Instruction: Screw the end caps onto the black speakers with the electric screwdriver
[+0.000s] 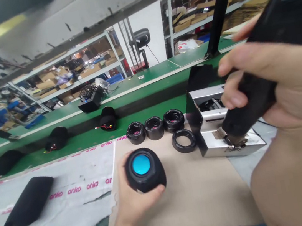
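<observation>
In the head view, the left hand (130,204) is curled partway open round a black rounded cylinder (159,172), fingers on its far-left side and thumb across its near edge. The cylinder is held above a tan board (196,202), its end with a bright blue disc (141,164) facing up toward the camera.

The right hand (292,72) is closed round a black handheld tool (253,98) — large and close to the camera — which slants down to the front of a silver metal box (214,123). Whether its tip touches the box, I cannot tell.

Left of the box, three black rings (154,128) stand in a row, with a flatter black ring (183,141) just in front of the rightmost. Farther left, a flat black piece with red wires (29,202) lies on white sheeting printed "anko" (74,208) — well apart from both hands.
</observation>
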Demonstrator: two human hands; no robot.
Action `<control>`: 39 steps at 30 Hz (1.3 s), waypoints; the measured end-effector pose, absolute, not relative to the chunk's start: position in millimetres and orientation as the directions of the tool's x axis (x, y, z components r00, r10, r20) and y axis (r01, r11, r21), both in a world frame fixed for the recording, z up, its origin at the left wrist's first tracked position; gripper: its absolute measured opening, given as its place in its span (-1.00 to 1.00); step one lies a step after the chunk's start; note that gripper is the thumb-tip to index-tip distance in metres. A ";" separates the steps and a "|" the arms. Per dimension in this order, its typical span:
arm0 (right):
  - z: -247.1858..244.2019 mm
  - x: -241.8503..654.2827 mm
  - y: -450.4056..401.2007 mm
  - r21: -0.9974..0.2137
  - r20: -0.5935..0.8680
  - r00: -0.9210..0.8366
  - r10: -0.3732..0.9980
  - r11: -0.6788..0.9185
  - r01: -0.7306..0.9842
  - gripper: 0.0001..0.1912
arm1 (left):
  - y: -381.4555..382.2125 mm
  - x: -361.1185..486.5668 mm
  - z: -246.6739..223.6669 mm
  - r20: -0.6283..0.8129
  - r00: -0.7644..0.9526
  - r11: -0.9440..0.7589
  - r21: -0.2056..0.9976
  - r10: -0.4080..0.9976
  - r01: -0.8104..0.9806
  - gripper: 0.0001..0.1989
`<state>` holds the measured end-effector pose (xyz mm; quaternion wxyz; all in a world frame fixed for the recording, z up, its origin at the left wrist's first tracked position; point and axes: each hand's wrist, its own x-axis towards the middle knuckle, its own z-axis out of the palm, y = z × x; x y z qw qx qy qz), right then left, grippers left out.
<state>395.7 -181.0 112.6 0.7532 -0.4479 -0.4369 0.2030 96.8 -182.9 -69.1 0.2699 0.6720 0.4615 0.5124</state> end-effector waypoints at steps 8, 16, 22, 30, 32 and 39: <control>51.6 381.2 -194.7 -0.794 -0.087 0.280 0.956 -0.236 0.560 -0.62 | -206.6 108.3 -89.1 0.258 0.153 -0.275 0.956 0.954 0.099 0.11; -22.7 337.2 -198.6 -0.458 -0.140 0.343 0.929 -0.368 0.809 -0.70 | -202.5 100.2 -59.0 0.113 0.325 -0.107 0.994 0.939 -0.036 0.02; -39.3 329.7 -191.8 -0.318 -0.133 0.377 0.917 -0.399 0.860 -0.76 | -204.6 100.6 -47.0 0.063 0.370 -0.012 0.990 0.927 -0.137 -0.11; -33.2 330.8 -188.9 -0.412 -0.139 0.411 0.901 -0.430 0.804 -0.68 | -205.4 97.9 -53.1 0.054 0.388 0.002 0.990 0.920 -0.142 -0.06; -16.8 337.5 -196.8 -0.496 -0.106 0.398 0.911 -0.395 0.773 -0.59 | -202.7 97.5 -57.6 0.052 0.391 -0.002 0.992 0.919 -0.127 0.00; 43.2 351.2 -216.6 -0.788 -0.011 -0.161 0.987 0.091 0.609 -0.62 | -196.1 101.3 -66.1 0.148 0.352 -0.096 0.982 0.924 -0.161 0.27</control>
